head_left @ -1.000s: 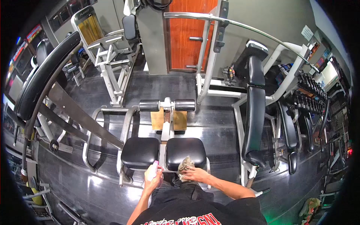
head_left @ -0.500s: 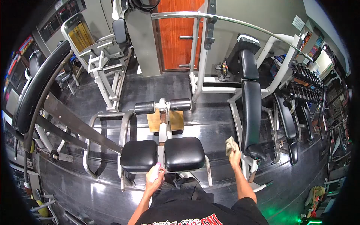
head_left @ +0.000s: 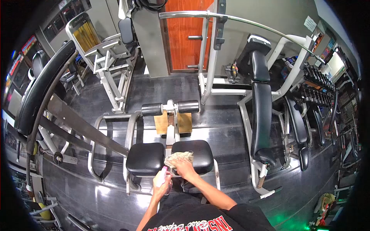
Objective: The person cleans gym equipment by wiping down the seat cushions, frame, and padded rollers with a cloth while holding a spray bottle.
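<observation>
Two black padded seats sit side by side at the near end of a gym bench, the left pad (head_left: 145, 158) and the right pad (head_left: 198, 156). My right hand (head_left: 182, 168) is closed on a beige cloth (head_left: 179, 157), which lies against the inner part of the right pad and reaches over the gap. Just below the left pad, my left hand (head_left: 161, 184) grips a spray bottle (head_left: 163, 176) with a pink and white top. My fingers and the angle hide part of the bottle.
Black foam rollers (head_left: 152, 109) and a wooden board (head_left: 184, 122) are beyond the pads. An inclined bench (head_left: 261, 119) under a barbell (head_left: 246, 20) stands to the right. A long padded arm (head_left: 46, 88) rises at left. Dumbbells (head_left: 317, 94) line the far right.
My right hand first swung out to the right with the cloth, off the right pad, and is now back at the pads' inner edges. My left hand has stayed near the left pad with the bottle.
</observation>
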Motion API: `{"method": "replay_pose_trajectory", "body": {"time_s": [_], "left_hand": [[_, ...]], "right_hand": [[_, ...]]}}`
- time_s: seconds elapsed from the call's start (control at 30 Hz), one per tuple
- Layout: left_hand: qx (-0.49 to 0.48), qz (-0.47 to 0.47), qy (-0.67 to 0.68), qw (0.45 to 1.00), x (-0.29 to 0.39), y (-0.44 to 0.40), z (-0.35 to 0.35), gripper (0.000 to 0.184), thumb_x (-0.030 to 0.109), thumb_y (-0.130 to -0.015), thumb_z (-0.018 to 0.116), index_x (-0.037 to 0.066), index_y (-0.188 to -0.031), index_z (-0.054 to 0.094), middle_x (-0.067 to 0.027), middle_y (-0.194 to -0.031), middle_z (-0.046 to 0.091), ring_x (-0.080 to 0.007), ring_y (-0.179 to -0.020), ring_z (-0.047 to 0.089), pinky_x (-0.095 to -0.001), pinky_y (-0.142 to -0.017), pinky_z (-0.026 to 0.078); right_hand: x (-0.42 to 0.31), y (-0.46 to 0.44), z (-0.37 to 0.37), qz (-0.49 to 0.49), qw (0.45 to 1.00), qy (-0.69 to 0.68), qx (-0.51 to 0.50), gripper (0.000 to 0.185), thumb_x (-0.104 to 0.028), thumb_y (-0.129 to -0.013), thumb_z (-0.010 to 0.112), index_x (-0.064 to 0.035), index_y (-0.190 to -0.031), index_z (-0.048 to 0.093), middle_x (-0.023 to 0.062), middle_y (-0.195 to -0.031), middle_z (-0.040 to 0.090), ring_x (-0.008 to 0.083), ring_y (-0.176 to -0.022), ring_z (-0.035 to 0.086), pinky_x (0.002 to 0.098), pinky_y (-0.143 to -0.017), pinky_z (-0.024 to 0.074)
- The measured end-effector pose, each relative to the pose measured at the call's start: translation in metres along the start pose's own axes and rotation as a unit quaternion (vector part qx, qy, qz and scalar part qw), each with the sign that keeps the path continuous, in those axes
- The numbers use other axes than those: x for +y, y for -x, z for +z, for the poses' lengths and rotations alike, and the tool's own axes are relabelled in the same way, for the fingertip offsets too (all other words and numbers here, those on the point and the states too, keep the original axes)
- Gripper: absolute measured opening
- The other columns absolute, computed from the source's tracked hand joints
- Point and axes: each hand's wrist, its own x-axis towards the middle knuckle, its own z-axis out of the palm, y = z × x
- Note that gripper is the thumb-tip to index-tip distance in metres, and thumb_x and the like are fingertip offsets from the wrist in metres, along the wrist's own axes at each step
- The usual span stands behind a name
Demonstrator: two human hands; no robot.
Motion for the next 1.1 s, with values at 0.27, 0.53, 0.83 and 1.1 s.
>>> {"method": "replay_pose_trajectory", "body": {"time_s": [0.27, 0.53, 0.83, 1.1], "left_hand": [[-0.005, 0.032, -0.003, 0.999, -0.001, -0.005, 0.005, 0.014, 0.011, -0.088, 0.061, 0.0, -0.097, 0.058, -0.0044, -0.078, 0.062, -0.0075, -0.058, 0.056, -0.0229, -0.053, 0.046], [-0.024, 0.011, 0.013, 1.0, -0.004, -0.006, 0.021, 0.016, 0.012, -0.087, 0.063, -0.001, -0.096, 0.06, -0.0043, -0.073, 0.062, -0.0077, -0.057, 0.057, -0.0233, -0.052, 0.046], [-0.038, 0.012, -0.001, 0.999, 0.001, -0.004, 0.02, 0.017, 0.014, -0.086, 0.064, 0.0, -0.096, 0.06, -0.0036, -0.072, 0.062, -0.0069, -0.057, 0.056, -0.0227, -0.052, 0.045], [0.008, 0.034, -0.039, 0.999, -0.003, 0.002, 0.009, 0.016, 0.014, -0.084, 0.067, 0.002, -0.095, 0.062, -0.0008, -0.066, 0.061, -0.0057, -0.055, 0.055, -0.0228, -0.051, 0.045]], "right_hand": [[0.094, 0.065, -0.08, 0.177, 0.982, 0.029, 0.062, 0.035, 0.001, -0.082, 0.044, -0.0071, -0.111, 0.061, 0.0145, -0.108, 0.064, 0.0324, -0.104, 0.059, 0.0442, -0.093, 0.0436], [0.014, 0.039, -0.025, 0.051, 0.996, 0.027, 0.064, 0.048, 0.0, -0.07, 0.054, -0.011, -0.117, 0.059, 0.0127, -0.116, 0.061, 0.0339, -0.113, 0.052, 0.0486, -0.099, 0.0365], [0.049, 0.066, -0.072, 0.133, 0.983, 0.078, 0.104, 0.036, -0.006, -0.078, 0.05, -0.0135, -0.111, 0.063, 0.0083, -0.111, 0.065, 0.0269, -0.11, 0.057, 0.0421, -0.096, 0.0408], [-0.002, 0.055, -0.045, -0.008, 0.999, 0.008, 0.047, 0.047, -0.002, -0.07, 0.054, -0.0102, -0.116, 0.06, 0.0112, -0.112, 0.063, 0.0292, -0.111, 0.055, 0.0438, -0.1, 0.037]]}}
